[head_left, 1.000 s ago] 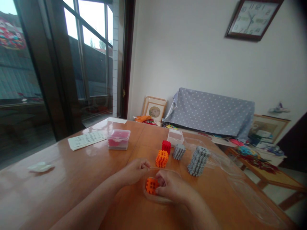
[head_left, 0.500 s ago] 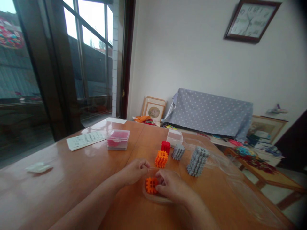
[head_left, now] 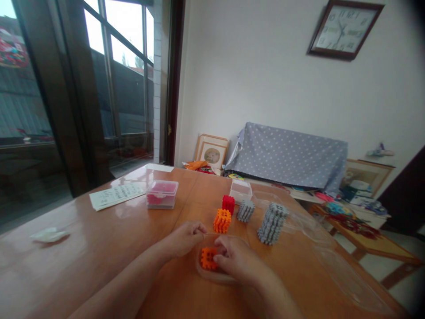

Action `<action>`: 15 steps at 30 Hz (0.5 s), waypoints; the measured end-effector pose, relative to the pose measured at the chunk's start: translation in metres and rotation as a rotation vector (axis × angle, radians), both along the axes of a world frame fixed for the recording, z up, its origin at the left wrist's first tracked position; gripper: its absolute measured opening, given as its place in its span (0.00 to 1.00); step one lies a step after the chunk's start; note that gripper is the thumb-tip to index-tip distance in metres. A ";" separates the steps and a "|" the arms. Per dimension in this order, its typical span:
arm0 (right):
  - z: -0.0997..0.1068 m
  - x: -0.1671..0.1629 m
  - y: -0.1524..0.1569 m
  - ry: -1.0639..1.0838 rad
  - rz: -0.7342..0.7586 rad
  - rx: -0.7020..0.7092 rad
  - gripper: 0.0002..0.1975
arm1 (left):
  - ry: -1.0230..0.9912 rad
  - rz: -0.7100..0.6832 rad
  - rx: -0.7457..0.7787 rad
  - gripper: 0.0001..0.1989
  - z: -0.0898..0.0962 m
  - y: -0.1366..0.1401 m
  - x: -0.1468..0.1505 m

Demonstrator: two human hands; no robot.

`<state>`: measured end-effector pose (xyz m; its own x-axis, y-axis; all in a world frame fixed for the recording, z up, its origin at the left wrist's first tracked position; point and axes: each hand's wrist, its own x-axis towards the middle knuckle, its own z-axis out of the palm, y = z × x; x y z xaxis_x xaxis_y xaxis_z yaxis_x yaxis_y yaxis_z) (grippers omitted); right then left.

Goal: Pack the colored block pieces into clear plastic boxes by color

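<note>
- Head view, left hand (head_left: 187,239): fingers curled inward, fingertips at the far left edge of the clear container (head_left: 212,277); whether they grip its rim cannot be told.
- Head view, right hand (head_left: 234,256): reaches over the right side of the clear container, thumb and fingers bent, thumb against or just beside the orange piece (head_left: 207,258); a firm grip cannot be confirmed.
- Head view, orange piece: inside the clear container, toward its left side, square openings and notched edges facing up; its right edge is partly covered by the thumb.
- Head view, beyond the container: an orange stack (head_left: 222,221) stands nearest, with a red stack (head_left: 228,204) behind it, a short grey stack (head_left: 246,211) to the right and a tall grey stack (head_left: 272,224) farther right.
- Head view, remainder of the tabletop (head_left: 179,292): a small translucent box (head_left: 241,191) behind the red stack; a lidded box (head_left: 162,195) with pink contents to the left; printed paper (head_left: 116,196) beside that; a crumpled white item (head_left: 49,235) near the left edge.
</note>
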<state>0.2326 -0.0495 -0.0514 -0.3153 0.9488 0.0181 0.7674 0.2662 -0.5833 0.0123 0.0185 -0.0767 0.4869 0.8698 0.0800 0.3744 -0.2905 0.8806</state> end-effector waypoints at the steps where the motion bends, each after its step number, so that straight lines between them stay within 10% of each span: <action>1: 0.000 0.001 0.000 0.040 -0.009 -0.007 0.10 | 0.008 -0.002 0.006 0.10 0.002 -0.001 0.000; 15: 0.022 0.048 0.033 0.268 -0.192 0.116 0.15 | 0.080 0.074 0.227 0.24 0.006 0.002 0.001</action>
